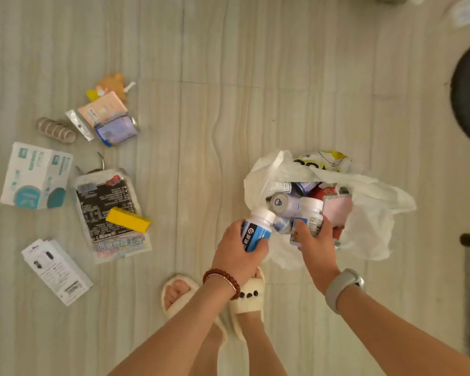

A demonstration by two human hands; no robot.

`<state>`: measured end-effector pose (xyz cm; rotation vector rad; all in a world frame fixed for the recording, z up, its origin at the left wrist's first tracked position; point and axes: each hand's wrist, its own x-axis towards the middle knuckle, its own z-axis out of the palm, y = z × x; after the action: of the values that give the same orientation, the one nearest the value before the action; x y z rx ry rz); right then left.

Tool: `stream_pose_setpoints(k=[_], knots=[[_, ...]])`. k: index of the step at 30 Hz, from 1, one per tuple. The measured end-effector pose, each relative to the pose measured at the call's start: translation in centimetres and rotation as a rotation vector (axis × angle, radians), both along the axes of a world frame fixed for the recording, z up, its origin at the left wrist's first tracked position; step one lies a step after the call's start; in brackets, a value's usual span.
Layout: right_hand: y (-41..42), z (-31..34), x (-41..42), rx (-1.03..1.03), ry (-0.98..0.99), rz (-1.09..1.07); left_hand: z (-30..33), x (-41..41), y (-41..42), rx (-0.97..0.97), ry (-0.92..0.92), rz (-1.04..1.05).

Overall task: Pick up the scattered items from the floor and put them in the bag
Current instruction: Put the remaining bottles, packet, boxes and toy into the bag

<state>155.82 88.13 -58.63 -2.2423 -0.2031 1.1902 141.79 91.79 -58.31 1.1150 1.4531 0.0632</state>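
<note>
Left hand (235,252) grips a blue-labelled white bottle (257,229) and right hand (316,240) another white bottle (308,217) at the crinkled white plastic bag's (369,226) mouth, while a yellow box (128,219), teal-white carton (36,176) and packets lie far left on the floor (201,131).

Little can be read. The blue-labelled bottle (256,229), near the bag's left edge, carries a white circular logo and white Chinese characters, perhaps "派迪", though blur leaves this unsure. The black packet (107,210) on the floor at left shows dense, illegible print.
</note>
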Motion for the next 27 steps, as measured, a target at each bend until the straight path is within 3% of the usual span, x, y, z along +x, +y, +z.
stream_pose_setpoints(k=[5, 8, 11, 18, 24, 27], knots=[[-1.9, -3.7, 4.6, -0.180, 0.305, -0.453, -2.7, 7.8, 0.4, -0.055, 0.067, -0.145], [-2.9, -5.5, 5.1, -0.164, 0.335, -0.547, -5.0, 9.9, -0.1, -0.071, 0.136, -0.221], [-3.5, -5.8, 5.0, -0.103, 0.364, -0.603, -5.4, 10.3, -0.8, -0.078, 0.080, -0.241], [-4.4, -5.1, 3.3, -0.151, 0.220, -0.278, -3.5, 5.8, -2.7, 0.009, 0.082, -0.239], [-4.4, -5.1, 0.5, -0.220, 0.145, -0.045, -3.6, -2.0, -2.6, -0.172, 0.275, -0.155], [-5.9, -6.9, -0.6, -0.313, 0.161, -0.070, -4.8, -4.7, -2.9, -0.219, 0.292, -0.153]])
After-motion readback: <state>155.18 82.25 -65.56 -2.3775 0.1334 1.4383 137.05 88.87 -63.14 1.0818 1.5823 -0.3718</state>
